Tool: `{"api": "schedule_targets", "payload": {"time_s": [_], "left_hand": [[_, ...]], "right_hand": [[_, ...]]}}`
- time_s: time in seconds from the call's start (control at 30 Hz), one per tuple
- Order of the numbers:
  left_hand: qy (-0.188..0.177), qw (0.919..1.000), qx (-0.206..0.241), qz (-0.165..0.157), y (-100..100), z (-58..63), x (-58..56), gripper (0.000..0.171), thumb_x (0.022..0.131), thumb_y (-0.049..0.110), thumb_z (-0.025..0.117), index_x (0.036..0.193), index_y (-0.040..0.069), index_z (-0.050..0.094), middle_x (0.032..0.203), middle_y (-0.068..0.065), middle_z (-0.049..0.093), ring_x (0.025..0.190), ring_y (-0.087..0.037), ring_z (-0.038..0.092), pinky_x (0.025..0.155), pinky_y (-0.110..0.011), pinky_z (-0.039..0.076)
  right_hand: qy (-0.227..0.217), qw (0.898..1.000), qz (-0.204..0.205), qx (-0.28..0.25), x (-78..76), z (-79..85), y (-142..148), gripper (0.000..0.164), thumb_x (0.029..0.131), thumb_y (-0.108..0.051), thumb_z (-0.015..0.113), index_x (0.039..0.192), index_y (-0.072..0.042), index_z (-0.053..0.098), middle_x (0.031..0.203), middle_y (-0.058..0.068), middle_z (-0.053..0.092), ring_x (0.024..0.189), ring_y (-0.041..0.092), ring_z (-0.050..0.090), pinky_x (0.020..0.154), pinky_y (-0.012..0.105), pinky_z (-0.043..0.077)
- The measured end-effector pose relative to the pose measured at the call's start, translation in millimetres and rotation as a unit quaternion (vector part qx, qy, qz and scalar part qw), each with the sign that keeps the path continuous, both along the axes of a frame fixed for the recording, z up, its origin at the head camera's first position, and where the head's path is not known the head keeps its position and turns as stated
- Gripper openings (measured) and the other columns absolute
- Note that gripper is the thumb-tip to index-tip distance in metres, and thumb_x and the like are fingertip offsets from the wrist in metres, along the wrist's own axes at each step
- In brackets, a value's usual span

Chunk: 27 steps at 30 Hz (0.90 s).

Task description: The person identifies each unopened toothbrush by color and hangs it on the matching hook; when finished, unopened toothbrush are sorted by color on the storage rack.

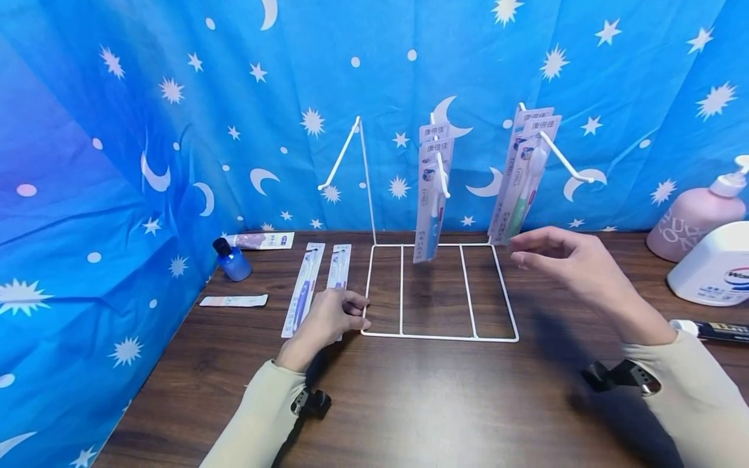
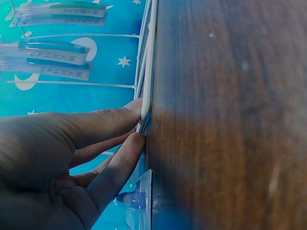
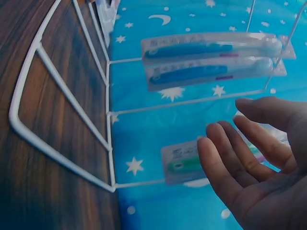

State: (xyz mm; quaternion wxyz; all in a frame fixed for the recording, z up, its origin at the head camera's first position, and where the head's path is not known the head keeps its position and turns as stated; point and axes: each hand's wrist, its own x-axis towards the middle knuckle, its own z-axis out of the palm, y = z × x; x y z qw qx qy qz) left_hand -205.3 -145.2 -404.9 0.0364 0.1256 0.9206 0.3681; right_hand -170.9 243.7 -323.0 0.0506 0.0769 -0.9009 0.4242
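left hand [image 1: 329,316] pinches rack [image 1: 440,337]; spread right hand [image 1: 576,266] may dislodge adjacent toothbrush packs [image 1: 525,185] by brushing them.

Six packaged toothbrushes [image 1: 302,296], three bottles [image 1: 236,266], two tubes [image 1: 266,241], one slim packet [image 1: 234,301], one white wire rack [image 1: 467,289].

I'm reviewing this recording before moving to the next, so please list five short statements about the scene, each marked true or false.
1. The left hand pinches the white rack. True.
2. The right hand grips the white rack. False: the right hand holds nothing, thumb and fingers apart.
3. Two purple toothbrushes in packs lie on the table. True.
4. The left hook carries two packs. False: the left hook is bare.
5. Packaged blue toothbrushes hang from the middle hook. True.
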Motion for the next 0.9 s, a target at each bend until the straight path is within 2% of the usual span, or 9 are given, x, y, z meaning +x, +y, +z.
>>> {"api": "schedule_targets", "payload": {"time_s": [0.17, 0.33, 0.6, 0.9], "left_hand": [[0.001, 1.0, -0.002, 0.001, 0, 0.0, 0.5, 0.032, 0.069, 0.009, 0.087, 0.099, 0.008, 0.075, 0.077, 0.002, 0.067, 0.072, -0.009, 0.06, 0.065, -0.026, 0.049], [0.001, 1.0, -0.002, 0.002, 0, 0.1, 0.8, 0.032, 0.07, 0.009, 0.087, 0.099, 0.008, 0.075, 0.077, 0.002, 0.067, 0.072, -0.009, 0.06, 0.065, -0.026, 0.049], [-0.004, 1.0, -0.004, 0.004, 2, -3.0, -0.2, 0.032, 0.07, 0.01, 0.087, 0.099, 0.009, 0.075, 0.077, 0.002, 0.067, 0.072, -0.009, 0.06, 0.063, -0.025, 0.048], [0.005, 1.0, -0.003, 0.005, 1, -1.4, 0.1, 0.033, 0.068, 0.01, 0.088, 0.099, 0.009, 0.076, 0.076, 0.003, 0.067, 0.072, -0.009, 0.061, 0.064, -0.026, 0.049]], "right_hand": [[-0.024, 1.0, 0.013, 0.015, -3.1, -8.9, 9, 0.04, 0.09, -0.046, 0.064, 0.123, -0.024, 0.065, 0.121, -0.001, 0.063, 0.102, 0.017, 0.058, 0.077, 0.021, 0.047], [-0.036, 0.998, 0.046, 0.031, -7.3, -20.4, 19, 0.037, 0.092, -0.042, 0.064, 0.122, -0.02, 0.065, 0.113, 0.001, 0.067, 0.099, 0.019, 0.061, 0.076, 0.025, 0.048], [-0.07, 0.994, 0.06, 0.064, -13.3, -42.4, 35, 0.041, 0.087, -0.048, 0.068, 0.118, -0.021, 0.067, 0.11, 0.001, 0.067, 0.095, 0.023, 0.058, 0.076, 0.032, 0.048], [-0.079, 0.988, 0.121, 0.056, -25.0, -63.4, 35, 0.034, 0.088, -0.034, 0.072, 0.115, -0.013, 0.069, 0.102, 0.0, 0.069, 0.09, 0.022, 0.057, 0.075, 0.029, 0.047]]}}
